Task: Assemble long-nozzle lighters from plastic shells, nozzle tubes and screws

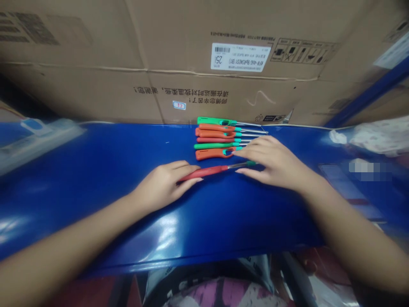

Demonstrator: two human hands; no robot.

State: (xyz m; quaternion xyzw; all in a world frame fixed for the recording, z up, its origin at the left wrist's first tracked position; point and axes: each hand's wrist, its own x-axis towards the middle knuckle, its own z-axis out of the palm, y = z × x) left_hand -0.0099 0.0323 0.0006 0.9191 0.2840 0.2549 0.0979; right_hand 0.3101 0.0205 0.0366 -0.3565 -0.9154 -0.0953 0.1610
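Observation:
My left hand [164, 183] pinches the handle end of a red long-nosed lighter [209, 171] just above the blue surface [204, 213]. The lighter's metal stem points right, into the space between my right thumb and fingers. My right hand [271, 160] is open, its thumb below the stem and its fingertips by the orange lighter [207, 154] at the near end of a row. A small green piece [251, 163] shows beneath my right hand; what it belongs to is unclear. Several lighters lie side by side, including a green lighter [211, 121] at the back. My right hand hides some stems.
A large cardboard box [179, 51] with upside-down print and a white label stands behind the row. A clear plastic package [41, 136] lies at left. A blue post [370, 91], a phone-like flat object [348, 189] and a patterned bag [380, 134] are at right.

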